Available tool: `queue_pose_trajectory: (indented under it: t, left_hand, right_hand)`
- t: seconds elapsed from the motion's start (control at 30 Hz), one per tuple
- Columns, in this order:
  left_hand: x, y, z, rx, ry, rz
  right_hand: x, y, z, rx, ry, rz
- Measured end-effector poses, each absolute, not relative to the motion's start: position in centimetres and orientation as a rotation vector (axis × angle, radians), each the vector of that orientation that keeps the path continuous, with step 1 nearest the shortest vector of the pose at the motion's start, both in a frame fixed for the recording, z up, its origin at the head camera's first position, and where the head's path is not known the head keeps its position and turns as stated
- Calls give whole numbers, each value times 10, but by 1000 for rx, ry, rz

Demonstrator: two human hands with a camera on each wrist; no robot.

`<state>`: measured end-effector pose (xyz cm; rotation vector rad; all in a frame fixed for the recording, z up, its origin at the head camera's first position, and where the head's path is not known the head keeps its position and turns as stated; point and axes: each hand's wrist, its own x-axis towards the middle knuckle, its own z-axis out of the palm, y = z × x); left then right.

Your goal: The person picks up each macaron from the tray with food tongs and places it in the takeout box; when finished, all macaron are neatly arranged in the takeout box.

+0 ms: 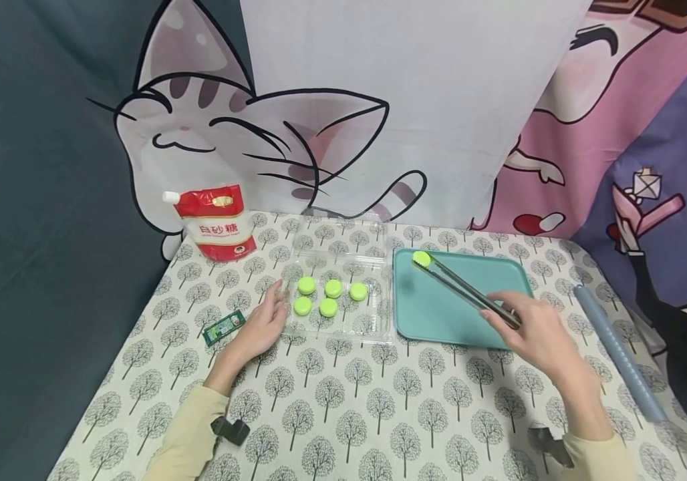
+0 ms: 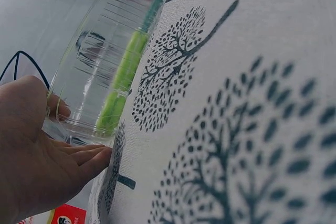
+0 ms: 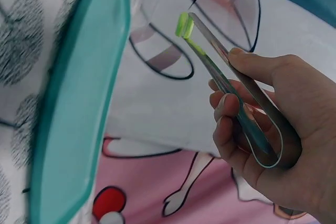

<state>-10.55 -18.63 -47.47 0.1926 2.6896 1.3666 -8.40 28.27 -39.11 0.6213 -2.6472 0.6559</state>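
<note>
My right hand [image 1: 536, 327] grips metal tongs [image 1: 466, 290], whose tips pinch a bright green macaron [image 1: 421, 258] above the left rear of the teal tray [image 1: 464, 321]. In the right wrist view the macaron [image 3: 184, 25] shows two shells between the tong tips. Left of the tray lies a clear plastic box [image 1: 343, 327] with its lid [image 1: 343, 234] folded back. Several green macarons [image 1: 333, 288] sit inside in two rows. At the box's left wall, my left hand [image 1: 265, 321] holds the edge, its thumb at the rim and its fingers low beside the wall.
A red and white sugar pouch [image 1: 217, 227] stands at the back left. Near the left hand lies a small green packet [image 1: 224, 327]. A blue-grey rod [image 1: 620, 354] runs along the table's right side. Printed cloth hangs behind the table.
</note>
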Motion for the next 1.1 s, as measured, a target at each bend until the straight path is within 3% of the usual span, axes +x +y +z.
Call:
queue_pose_trajectory:
  t: [0.43, 1.1]
  left_hand:
    - [-105, -188, -476, 190, 2683, 1376]
    - [-106, -188, -473, 197, 2662, 1382]
  right_hand:
    - [-89, 238, -387, 916, -2636, 734]
    - [-102, 198, -381, 1103, -2936, 589]
